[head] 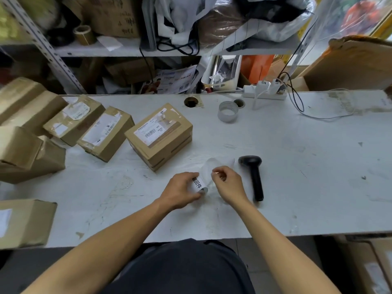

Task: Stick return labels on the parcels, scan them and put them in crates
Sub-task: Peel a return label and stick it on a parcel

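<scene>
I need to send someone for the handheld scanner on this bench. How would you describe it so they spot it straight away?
Start at the long white worktable and look to its front middle, just right of the person's right hand. There lies the black plastic barcode scanner, flat on the tabletop, its wide head pointing away and its slim handle towards the person. It is the only black thing on the tabletop; the neighbouring parcels are brown cardboard.

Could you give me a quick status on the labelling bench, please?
Left hand grips label roll; right hand pinches the backing strip. Nearest parcel awaits its label. Scanner lies beside right hand, nothing blocking.
</scene>
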Available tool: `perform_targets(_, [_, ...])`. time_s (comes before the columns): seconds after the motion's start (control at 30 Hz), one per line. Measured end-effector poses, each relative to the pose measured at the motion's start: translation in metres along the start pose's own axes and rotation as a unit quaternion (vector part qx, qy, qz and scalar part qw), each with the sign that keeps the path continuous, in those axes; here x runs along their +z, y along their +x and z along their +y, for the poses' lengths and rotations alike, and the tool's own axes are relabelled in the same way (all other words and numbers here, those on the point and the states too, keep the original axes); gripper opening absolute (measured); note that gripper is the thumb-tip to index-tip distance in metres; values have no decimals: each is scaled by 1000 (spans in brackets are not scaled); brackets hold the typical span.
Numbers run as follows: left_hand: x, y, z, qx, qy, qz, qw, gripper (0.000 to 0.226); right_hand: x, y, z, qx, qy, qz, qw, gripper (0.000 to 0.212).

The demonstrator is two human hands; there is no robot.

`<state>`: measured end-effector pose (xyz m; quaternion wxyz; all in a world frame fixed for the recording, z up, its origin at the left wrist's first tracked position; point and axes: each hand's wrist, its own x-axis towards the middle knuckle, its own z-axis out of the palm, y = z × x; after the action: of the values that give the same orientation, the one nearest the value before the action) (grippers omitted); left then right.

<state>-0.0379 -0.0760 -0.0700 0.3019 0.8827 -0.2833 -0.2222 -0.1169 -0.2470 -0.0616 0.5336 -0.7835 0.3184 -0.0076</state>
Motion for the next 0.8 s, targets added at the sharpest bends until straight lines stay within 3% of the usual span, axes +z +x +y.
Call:
perform_targets(0.07, [-6,-3,1,8,-56,6,998,71,3,2,-6,86,65,-70,992,16])
perform_targets(0.13, [-13,-6,0,15,-108,12,994,70,2,3,-13,153,164,-174,959,24])
perform_targets(0.2, [-20,-9,0,32,-141,10,989,66,-2,5,-15,181,252,-253,916,27])
perform_targets(0.27, [-27,-10,1,49,-157,5,986,64,-2,7,-14,178,301,-284,893,31])
perform_targets(0.4, [-36,-13,2,83,-128,29,988,84,6,10,-18,163,337,-239,896,32])
perform_targets(0.5, [-33,-16,-2,59,-80,128,987,92,12,11,-19,147,357,-194,902,28])
perform_targets(0.6, [-31,-19,1,2,-89,155,984,64,14,8,-18,124,355,-174,910,28])
perform_targets(0.73, [-31,-20,4,-59,-204,36,977,30,16,6,-15,117,309,-159,930,57])
perform_targets(0.8, [-33,-20,2,-73,-261,9,963,18,17,6,-10,114,283,-161,939,56])
